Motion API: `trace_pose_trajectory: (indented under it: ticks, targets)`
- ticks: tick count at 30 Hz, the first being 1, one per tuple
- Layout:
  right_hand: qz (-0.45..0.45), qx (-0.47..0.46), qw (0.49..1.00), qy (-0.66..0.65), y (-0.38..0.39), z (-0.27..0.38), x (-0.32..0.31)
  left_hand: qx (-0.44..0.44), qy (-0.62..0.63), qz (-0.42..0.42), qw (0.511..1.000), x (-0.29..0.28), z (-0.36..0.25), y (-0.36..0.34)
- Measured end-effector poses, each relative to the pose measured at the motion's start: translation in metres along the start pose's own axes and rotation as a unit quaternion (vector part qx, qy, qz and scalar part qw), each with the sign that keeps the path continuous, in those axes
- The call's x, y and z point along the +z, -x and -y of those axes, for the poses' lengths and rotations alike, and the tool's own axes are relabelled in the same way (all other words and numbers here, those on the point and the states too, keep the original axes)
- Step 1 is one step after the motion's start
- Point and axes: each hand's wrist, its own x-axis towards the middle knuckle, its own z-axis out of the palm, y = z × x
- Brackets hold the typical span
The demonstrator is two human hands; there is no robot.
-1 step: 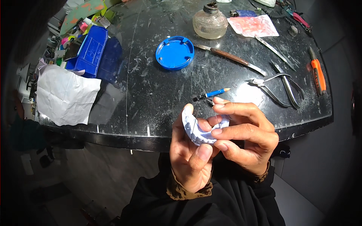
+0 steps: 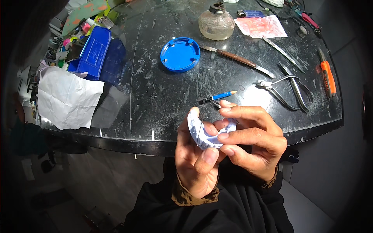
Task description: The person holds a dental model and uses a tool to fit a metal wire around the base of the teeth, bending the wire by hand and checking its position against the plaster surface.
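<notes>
My left hand [image 2: 198, 167] is closed around a pale blue-white, horseshoe-shaped dental cast [image 2: 194, 130], its thumb on the row of teeth at the near edge. A thin bent wire [image 2: 201, 130] stands against the cast, with one length over the left side and another by the right side. My right hand [image 2: 252, 136] is closed at the cast's right side. Its index fingertip is at the top of the wire, while the middle finger and thumb press at the cast's right part. The fingers hide part of the wire and cast. Just beyond lies a short blue pencil [image 2: 223, 96].
On the dark bench [image 2: 155, 105] are a round blue lid [image 2: 180, 54], a glass spirit burner [image 2: 216, 25], a wooden-handled knife [image 2: 237, 57], metal pliers [image 2: 278, 83] and an orange-handled tool [image 2: 329, 79]. A blue bin [image 2: 93, 52] and white paper [image 2: 68, 97] sit at left.
</notes>
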Motion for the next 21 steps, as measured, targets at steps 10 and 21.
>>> trace_pose_trajectory:
  ticks: [10, 21]
  targets:
    - [0.001, -0.038, 0.999, 0.001, 0.001, 0.003, -0.002, -0.003, 0.019, 0.001, 1.000, 0.001, -0.002, 0.003]
    - [0.028, 0.055, 0.998, -0.029, -0.016, 0.005, -0.014, -0.073, 0.078, 0.004, 0.994, 0.003, -0.010, 0.004]
